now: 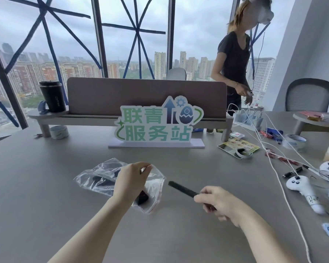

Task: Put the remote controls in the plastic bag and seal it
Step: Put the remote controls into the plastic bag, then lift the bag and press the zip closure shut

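A clear zip plastic bag (97, 179) lies on the grey table (46, 186), its mouth facing right. My left hand (130, 180) pinches the upper lip of the mouth and holds it up. Dark remote controls (141, 196) show through the plastic inside the bag. My right hand (219, 203) grips a slim black remote control (181, 189) by its near end. Its far tip points at the bag's mouth, a short gap away from the rim.
A green and white sign (156, 126) stands behind the bag before a desk divider (146, 95). White game controllers (302, 188), white cables (273, 160), tape rolls (294, 142) and packets crowd the right side. Another person (234, 59) stands at the far right. A black cup (52, 96) stands at the back left.
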`<state>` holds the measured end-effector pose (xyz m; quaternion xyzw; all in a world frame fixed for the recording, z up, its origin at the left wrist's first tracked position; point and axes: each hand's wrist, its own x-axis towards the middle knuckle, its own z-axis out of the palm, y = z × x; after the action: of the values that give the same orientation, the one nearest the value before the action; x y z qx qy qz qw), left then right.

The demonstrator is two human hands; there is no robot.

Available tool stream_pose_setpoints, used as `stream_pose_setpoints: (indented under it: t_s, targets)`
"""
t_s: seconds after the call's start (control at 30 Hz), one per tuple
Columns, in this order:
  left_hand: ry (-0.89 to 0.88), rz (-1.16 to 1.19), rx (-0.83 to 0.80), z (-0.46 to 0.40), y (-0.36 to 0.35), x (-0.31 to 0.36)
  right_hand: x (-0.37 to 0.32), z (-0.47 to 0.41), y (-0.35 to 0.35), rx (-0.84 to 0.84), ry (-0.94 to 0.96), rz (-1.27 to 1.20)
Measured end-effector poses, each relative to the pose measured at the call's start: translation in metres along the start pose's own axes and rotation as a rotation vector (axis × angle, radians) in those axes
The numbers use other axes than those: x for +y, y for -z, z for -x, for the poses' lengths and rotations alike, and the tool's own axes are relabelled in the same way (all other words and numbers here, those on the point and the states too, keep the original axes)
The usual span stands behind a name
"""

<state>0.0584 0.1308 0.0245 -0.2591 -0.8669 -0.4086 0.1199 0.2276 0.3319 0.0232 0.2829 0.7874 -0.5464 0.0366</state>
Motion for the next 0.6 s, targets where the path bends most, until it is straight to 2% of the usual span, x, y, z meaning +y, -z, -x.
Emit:
stream_pose_setpoints:
  t_s: [0.07,0.17,0.3,0.33,0.43,0.47,0.53,0.6]
  targets:
    - [0.009,-0.006,0.011,0.000,0.003,0.000,-0.016,0.012,-0.018,-0.124,0.055,0.083]
    - [0.015,-0.024,0.000,0.003,0.006,0.001,-0.037,0.003,-0.061,-0.062,0.160,0.177]
    - [0.025,-0.038,-0.002,0.005,0.014,-0.005,-0.057,-0.024,-0.117,-0.067,0.256,-0.090]
    - [0.028,-0.033,0.002,0.006,0.016,-0.008,-0.056,-0.031,-0.124,-0.017,0.265,-0.089]
    - [0.032,-0.017,0.021,0.007,0.023,-0.017,-0.043,-0.042,-0.119,0.353,0.300,0.119]
    - [0.031,-0.015,0.018,0.008,0.024,-0.019,-0.039,-0.044,-0.112,0.423,0.295,0.145]
    - [0.041,-0.021,-0.007,0.012,0.022,-0.024,-0.038,-0.047,-0.102,0.399,0.281,0.129]
    - [0.057,-0.038,-0.062,0.016,0.022,-0.027,-0.043,-0.055,-0.103,0.268,0.285,0.169]
